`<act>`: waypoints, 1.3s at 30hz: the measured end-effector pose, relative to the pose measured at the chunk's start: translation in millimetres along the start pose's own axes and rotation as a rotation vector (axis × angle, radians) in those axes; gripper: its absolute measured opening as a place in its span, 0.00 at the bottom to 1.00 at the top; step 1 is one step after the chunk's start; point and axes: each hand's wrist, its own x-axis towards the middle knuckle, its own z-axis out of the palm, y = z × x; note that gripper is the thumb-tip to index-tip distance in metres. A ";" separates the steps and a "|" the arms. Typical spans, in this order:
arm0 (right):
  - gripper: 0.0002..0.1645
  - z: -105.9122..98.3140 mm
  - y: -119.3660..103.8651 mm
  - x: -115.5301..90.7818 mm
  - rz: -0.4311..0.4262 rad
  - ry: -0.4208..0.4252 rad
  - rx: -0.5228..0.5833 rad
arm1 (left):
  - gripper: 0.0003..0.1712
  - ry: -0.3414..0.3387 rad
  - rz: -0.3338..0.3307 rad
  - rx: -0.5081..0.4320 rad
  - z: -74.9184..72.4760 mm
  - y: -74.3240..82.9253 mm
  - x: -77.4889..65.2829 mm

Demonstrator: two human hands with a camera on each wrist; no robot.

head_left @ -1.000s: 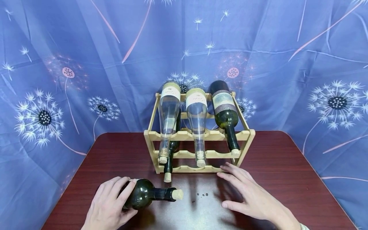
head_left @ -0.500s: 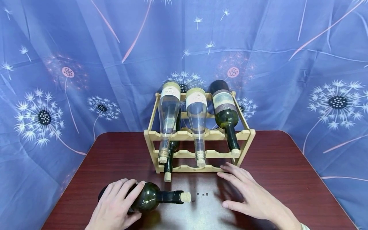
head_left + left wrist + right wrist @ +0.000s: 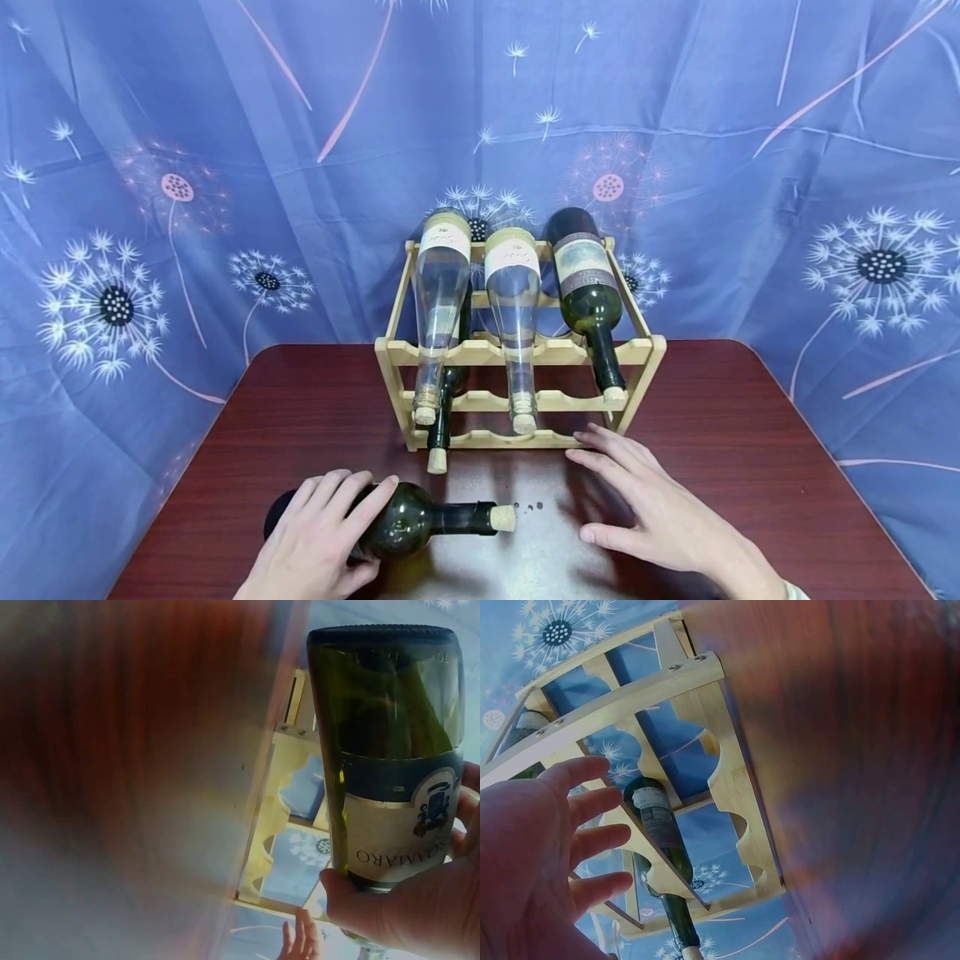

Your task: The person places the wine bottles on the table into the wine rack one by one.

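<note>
My left hand (image 3: 318, 525) grips a dark green wine bottle (image 3: 405, 521) on its side, its cork (image 3: 502, 518) pointing right. In the left wrist view, the thumb and fingers wrap the bottle (image 3: 390, 712) beside its printed label (image 3: 397, 832). Whether it touches the table is hard to tell. My right hand (image 3: 652, 508) holds nothing, its fingers spread beside the lower right of a wooden wine rack (image 3: 555, 354). Two clear corked bottles, one at left (image 3: 442, 279) and one in the middle (image 3: 513, 292), lie on the rack's top tier, with a green bottle (image 3: 588, 287) at right.
Another dark bottle (image 3: 440, 429) lies lower in the rack at left, its corked neck sticking out in front. Several small dark specks (image 3: 530, 507) dot the reddish-brown table (image 3: 300, 400). A blue dandelion-print cloth (image 3: 337, 167) hangs behind.
My left hand has carried the green bottle to the right and slightly nearer me, its cork now close to the specks. The right hand and the racked bottles have stayed put.
</note>
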 end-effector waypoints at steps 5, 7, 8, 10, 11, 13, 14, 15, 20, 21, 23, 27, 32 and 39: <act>0.51 0.8 0.3 -0.1 -0.001 -0.002 0.002 | 0.60 -0.033 0.001 -0.010 2.5 2.3 2.1; 0.52 1.1 0.3 0.1 -0.004 -0.003 0.001 | 0.61 -0.057 -0.003 -0.013 2.5 3.1 2.8; 0.52 1.3 0.2 0.0 -0.005 -0.001 0.004 | 0.61 -0.068 -0.007 -0.013 2.3 3.7 3.3; 0.52 1.6 0.0 -0.1 -0.007 -0.002 0.004 | 0.61 -0.096 -0.018 -0.015 2.0 5.2 4.5; 0.52 1.7 0.0 0.0 -0.007 -0.003 0.004 | 0.61 -0.103 -0.022 -0.017 2.0 6.0 5.0; 0.52 1.9 0.0 -0.2 -0.006 -0.006 0.006 | 0.62 -0.124 -0.032 -0.019 1.9 7.8 6.1; 0.52 2.0 0.0 -0.1 -0.005 -0.008 0.005 | 0.62 -0.133 -0.038 -0.019 2.1 8.7 6.6; 0.52 2.1 0.1 -0.1 -0.005 -0.010 0.004 | 0.62 -0.143 -0.041 -0.020 2.2 9.4 7.1; 0.51 1.5 -0.5 -0.1 0.003 -0.018 0.009 | 0.61 -0.180 -0.047 -0.015 2.5 11.0 9.9; 0.51 1.3 -0.8 -0.1 0.004 -0.017 0.012 | 0.61 -0.186 -0.045 -0.015 2.5 11.3 10.7; 0.52 1.0 -1.3 0.3 0.000 -0.013 0.018 | 0.60 -0.205 -0.043 -0.014 2.2 11.6 12.1; 0.53 0.7 -2.1 1.3 -0.013 0.000 0.025 | 0.58 -0.239 -0.041 -0.016 0.9 12.5 15.1; 0.54 0.6 -2.5 2.3 -0.004 -0.004 0.028 | 0.58 -0.264 -0.038 -0.006 0.8 13.7 19.2; 0.53 2.1 -4.6 1.8 0.001 -0.022 0.031 | 0.58 -0.294 -0.039 -0.012 1.8 18.0 23.6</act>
